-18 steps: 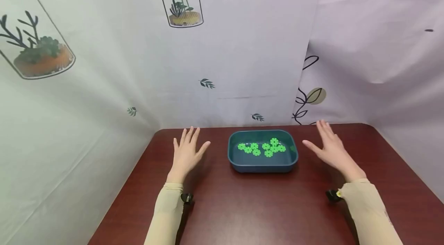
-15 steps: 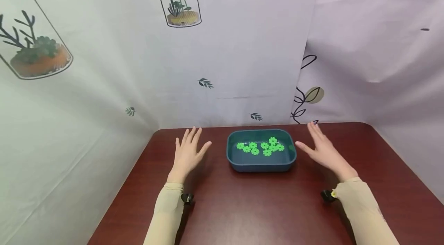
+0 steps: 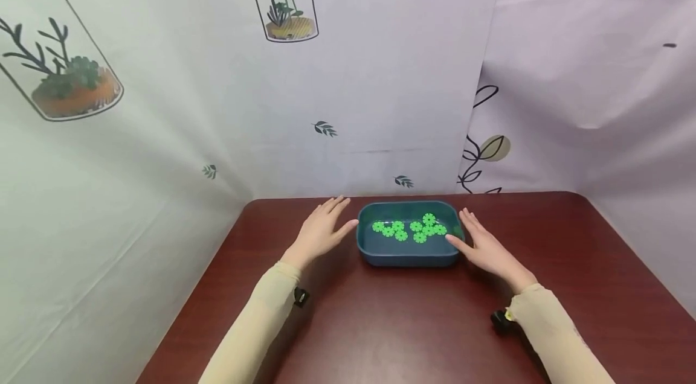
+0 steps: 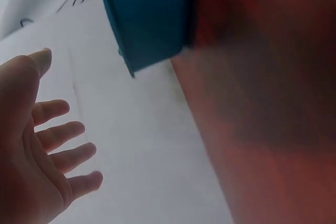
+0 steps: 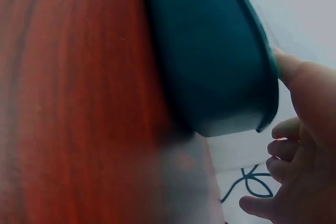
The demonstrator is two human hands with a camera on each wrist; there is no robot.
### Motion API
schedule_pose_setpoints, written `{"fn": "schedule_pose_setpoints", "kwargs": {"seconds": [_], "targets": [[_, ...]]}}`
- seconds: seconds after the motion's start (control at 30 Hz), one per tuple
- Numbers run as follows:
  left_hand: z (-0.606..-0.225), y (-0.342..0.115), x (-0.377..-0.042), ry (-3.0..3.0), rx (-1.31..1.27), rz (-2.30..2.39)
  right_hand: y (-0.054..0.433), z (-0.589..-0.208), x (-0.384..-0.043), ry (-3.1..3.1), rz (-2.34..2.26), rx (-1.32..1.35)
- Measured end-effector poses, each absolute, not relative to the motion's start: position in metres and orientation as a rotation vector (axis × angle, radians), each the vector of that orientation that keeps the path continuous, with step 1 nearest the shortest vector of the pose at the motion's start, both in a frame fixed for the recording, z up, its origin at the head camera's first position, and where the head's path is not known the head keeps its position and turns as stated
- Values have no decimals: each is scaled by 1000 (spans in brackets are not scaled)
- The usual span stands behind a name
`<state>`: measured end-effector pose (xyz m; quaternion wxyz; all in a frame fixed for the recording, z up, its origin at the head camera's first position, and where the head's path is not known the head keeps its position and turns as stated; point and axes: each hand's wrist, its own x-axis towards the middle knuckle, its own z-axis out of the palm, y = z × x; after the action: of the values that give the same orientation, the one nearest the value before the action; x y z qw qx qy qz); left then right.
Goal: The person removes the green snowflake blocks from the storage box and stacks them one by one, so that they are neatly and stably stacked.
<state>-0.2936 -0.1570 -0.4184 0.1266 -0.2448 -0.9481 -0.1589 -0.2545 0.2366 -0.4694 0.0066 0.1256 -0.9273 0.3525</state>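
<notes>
**While the tray [image 3: 410, 260] held nine green discs [image 3: 429, 230], the left hand [image 3: 321, 230] and right hand [image 3: 486, 251] flanked it**

Near the far edge of the table [image 3: 391, 323], about midway across, stood the blue tray, its long sides running left to right. The notched discs lay on its floor in two groups, four toward the left and five toward the right, several of them touching.

Just outside the tray's left end hung the left hand, palm turned toward it and fingers pointing forward. The thumb stood well away from the fingers, its tip near the rim; in the left wrist view the fingers were spread, slightly bent, with gaps between them. At the other end the right hand took much the same pose, set closer in. Its fingers extended forward beside the tray, loosely bent, the little finger apart from the rest in the right wrist view, and its thumb stretched wide, the tip at or over the rim. Whether that thumb touched could not be told.

Pale sleeves [image 3: 554, 329] covered both forearms, which slanted inward to the tray, and a small black device [image 3: 301, 296] sat at each wrist. Beyond the dark red table hung a whitish cloth [image 3: 402, 82] printed with leaves and jarred plants.
</notes>
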Motion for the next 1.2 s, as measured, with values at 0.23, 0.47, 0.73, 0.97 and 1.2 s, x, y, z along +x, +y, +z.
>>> {"fn": "schedule_pose_setpoints", "kwargs": {"seconds": [0.23, 0.47, 0.73, 0.97, 1.2], "targets": [[-399, -124, -311, -2776, -855, -454, 232, -475, -251, -2893, 1116, 413], [-387, -92, -330, -2851, -922, -474, 230, -478, -248, -2891, 1117, 439], [-378, -60, -347, -2859, -1006, -626, 229, -475, -243, -2915, 1091, 456], [-382, -30, -356, -2863, -1111, -736, 228, -477, -240, -2917, 1105, 443], [-389, -6, -365, -2907, -1190, -745, 229, -478, -240, -2914, 1125, 438]]}}
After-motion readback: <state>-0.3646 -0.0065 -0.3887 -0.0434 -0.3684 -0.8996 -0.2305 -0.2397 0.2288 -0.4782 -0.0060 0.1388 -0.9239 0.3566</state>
